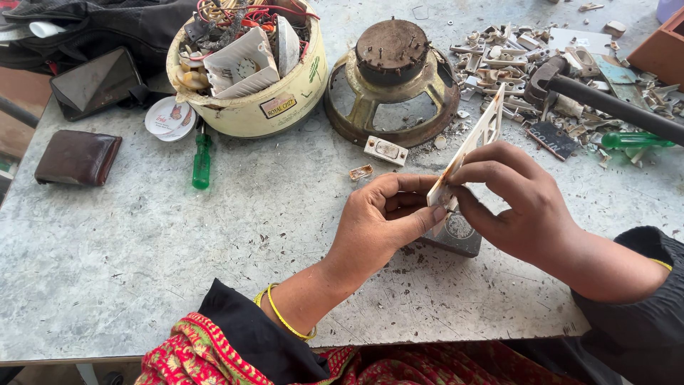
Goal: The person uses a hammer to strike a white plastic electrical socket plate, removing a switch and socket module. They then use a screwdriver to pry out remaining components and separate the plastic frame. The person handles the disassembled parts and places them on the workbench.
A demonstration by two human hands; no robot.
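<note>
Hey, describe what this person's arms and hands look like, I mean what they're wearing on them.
Both hands are bare, with no gloves. The left hand has thin yellow bangles at the wrist and a black sleeve pushed up the forearm, with red patterned fabric beneath it. The right hand comes out of a black sleeve too, with a thin yellow bangle just showing at its cuff.
</note>
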